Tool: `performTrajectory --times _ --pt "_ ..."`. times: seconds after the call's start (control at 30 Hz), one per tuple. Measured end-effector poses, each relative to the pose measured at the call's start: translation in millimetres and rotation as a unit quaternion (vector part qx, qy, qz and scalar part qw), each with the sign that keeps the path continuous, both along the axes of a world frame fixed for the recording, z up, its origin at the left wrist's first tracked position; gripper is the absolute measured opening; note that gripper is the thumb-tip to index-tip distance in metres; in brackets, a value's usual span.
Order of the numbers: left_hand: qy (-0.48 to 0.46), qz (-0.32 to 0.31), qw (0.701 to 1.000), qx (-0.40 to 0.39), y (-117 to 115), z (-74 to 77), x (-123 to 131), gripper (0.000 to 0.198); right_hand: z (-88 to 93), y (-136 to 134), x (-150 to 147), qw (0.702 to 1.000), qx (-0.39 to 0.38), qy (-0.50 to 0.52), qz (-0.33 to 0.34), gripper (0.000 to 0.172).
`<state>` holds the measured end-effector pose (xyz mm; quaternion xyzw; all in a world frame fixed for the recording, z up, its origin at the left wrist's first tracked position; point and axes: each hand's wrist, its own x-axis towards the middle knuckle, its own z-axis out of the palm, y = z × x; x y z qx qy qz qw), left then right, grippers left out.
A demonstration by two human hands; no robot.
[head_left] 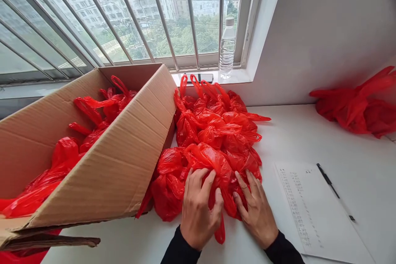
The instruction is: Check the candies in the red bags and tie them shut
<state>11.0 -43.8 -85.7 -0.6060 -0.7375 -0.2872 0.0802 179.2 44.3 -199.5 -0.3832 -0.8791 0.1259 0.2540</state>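
A heap of tied red plastic bags (216,128) lies on the white table (309,140) between a cardboard box and a sheet of paper. My left hand (198,206) grips the nearest red bag (213,161), its fingers curled into the plastic. My right hand (255,208) lies on the same bag's right side with fingers spread and pressed flat. Both wrists wear black sleeves.
A large open cardboard box (123,161) holding more red bags (93,123) stands tilted at the left. A printed paper sheet (312,210) with a black pen (334,189) lies at the right. More red bags (359,107) sit far right. A water bottle (227,49) and a phone (201,77) rest on the windowsill.
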Motion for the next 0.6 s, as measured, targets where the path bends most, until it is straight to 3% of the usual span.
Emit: performTrajectory --times 0.13,0.2,0.3,0.4,0.5,0.6 --pt "-0.009 0.058 0.997 0.053 -14.7 9.0 -7.5 0.054 -1.0 -0.8 0.9 1.000 0.000 0.002 0.001 0.062" --pt "-0.009 0.077 0.996 0.037 -16.1 9.3 -9.5 0.056 -1.5 -1.2 1.3 1.000 0.001 0.003 0.002 0.062" --pt "-0.012 0.026 0.999 -0.026 -6.2 14.2 -10.7 0.051 -3.1 -1.5 1.5 1.000 0.001 0.007 0.002 0.062" --pt "-0.030 0.007 0.999 -0.022 21.5 32.3 -17.5 0.039 -5.8 -1.0 0.9 1.000 0.006 0.006 0.004 0.062" --pt "-0.061 0.070 0.996 -0.014 65.7 49.4 -37.7 0.047 -8.1 -0.5 0.0 1.000 0.018 0.011 0.009 0.061" --pt "-0.079 0.110 0.987 -0.083 109.0 46.0 -69.3 0.036 -9.2 -0.5 -0.4 1.000 0.022 0.014 0.011 0.061"
